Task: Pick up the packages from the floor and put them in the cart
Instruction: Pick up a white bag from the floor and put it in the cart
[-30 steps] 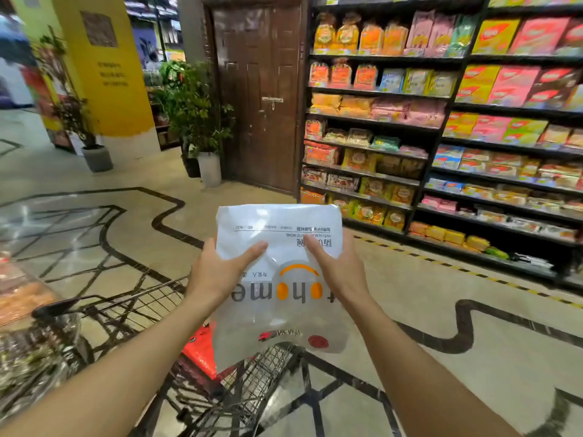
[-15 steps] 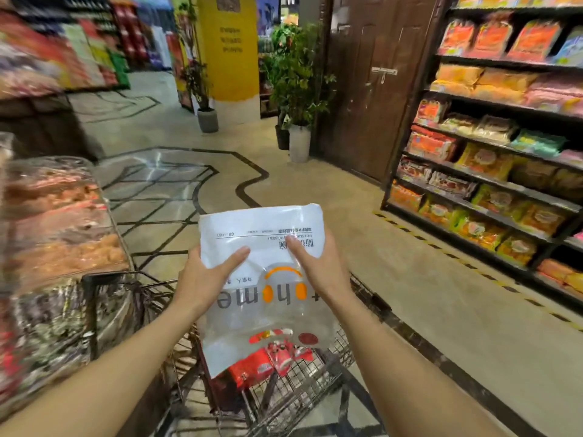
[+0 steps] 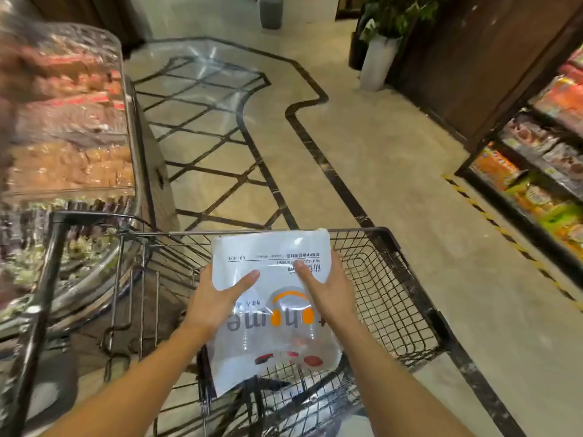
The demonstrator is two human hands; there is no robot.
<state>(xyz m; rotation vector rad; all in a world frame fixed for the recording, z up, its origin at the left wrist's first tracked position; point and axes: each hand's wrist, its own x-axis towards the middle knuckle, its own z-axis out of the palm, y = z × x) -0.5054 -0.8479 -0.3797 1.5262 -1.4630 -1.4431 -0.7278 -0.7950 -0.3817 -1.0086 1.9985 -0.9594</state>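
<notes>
I hold a white plastic package [image 3: 271, 313] with orange and grey lettering, upside down to me, above the black wire cart [image 3: 407, 288]. My left hand [image 3: 217, 298] grips its left edge with the thumb on top. On its right edge sits my right hand [image 3: 328, 291], thumb also on top. The package hangs over the basket's middle, its far end near the cart's front rim. What lies in the basket beneath the package is hidden.
A clear display case [image 3: 63, 121] full of packed food stands close on the left, touching the cart's side. Shelves of snacks [image 3: 542, 171] line the right. A white planter [image 3: 375, 61] and a dark door stand ahead. Open tiled floor [image 3: 362, 159] lies beyond the cart.
My view has tipped downward and turned left. The package, still in both hands, has come down from in front of me to just above the cart's basket.
</notes>
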